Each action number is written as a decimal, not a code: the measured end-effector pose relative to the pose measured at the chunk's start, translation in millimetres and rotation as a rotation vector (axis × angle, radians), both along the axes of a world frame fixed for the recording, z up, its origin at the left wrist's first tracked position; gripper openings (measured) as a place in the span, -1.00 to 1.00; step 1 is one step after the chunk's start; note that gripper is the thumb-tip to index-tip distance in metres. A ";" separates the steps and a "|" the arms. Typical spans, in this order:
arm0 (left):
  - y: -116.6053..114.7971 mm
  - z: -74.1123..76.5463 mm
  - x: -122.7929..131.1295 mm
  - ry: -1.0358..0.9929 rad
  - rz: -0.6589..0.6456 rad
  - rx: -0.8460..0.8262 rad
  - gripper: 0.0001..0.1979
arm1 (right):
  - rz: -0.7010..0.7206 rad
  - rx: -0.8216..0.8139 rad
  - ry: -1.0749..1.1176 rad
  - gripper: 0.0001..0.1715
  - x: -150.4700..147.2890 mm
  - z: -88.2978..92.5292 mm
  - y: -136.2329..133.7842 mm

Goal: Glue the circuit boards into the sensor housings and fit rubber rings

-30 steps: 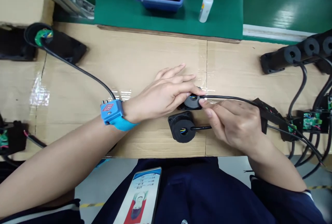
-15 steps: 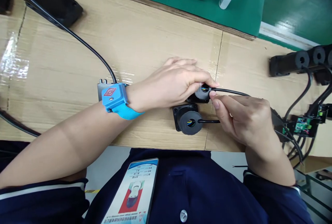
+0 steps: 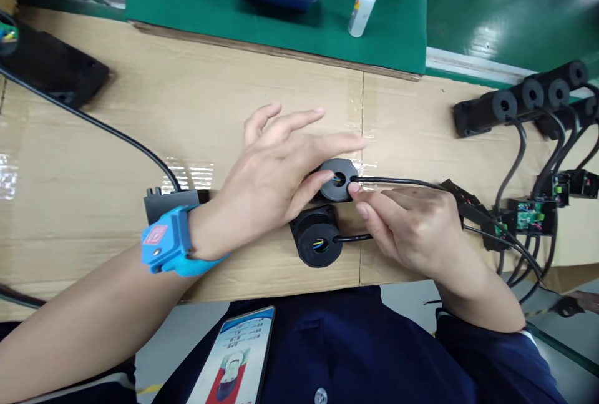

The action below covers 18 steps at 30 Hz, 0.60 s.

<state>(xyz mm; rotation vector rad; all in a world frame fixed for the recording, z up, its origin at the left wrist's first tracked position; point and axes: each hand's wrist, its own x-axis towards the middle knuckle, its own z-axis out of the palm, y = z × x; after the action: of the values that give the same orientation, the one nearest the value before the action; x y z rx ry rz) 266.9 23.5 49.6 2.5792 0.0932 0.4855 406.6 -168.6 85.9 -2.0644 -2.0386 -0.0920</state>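
The left hand point(image 3: 271, 176) splays wide; the right hand point(image 3: 414, 220) curls inward.

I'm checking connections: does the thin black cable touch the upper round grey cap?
Touching: the head view shows the thin black cable meeting the rim of the upper grey cap.

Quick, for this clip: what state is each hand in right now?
Left hand: open, fingers spread, thumb at the farther black disc.
Right hand: fingers curled at that disc's rim; can't tell whether they grip the cable.
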 end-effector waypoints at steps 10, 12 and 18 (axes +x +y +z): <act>-15.3 31.1 -31.0 -0.020 -0.166 0.316 -0.75 | -0.028 0.006 0.009 -0.68 -1.0 -3.1 -2.0; -19.1 36.7 -33.8 -0.010 -0.177 0.343 -0.72 | -0.028 0.019 0.018 -0.67 -1.5 -3.6 -1.5; -23.3 38.1 -32.8 0.020 -0.212 0.402 -0.72 | -0.010 0.030 0.062 -0.66 -1.5 -4.3 -2.0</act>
<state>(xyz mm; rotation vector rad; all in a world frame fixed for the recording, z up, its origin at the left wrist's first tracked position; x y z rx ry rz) 234.1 0.3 87.7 2.9394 -0.2972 0.4336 405.1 -170.6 81.5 -2.0335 -1.9790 -0.0584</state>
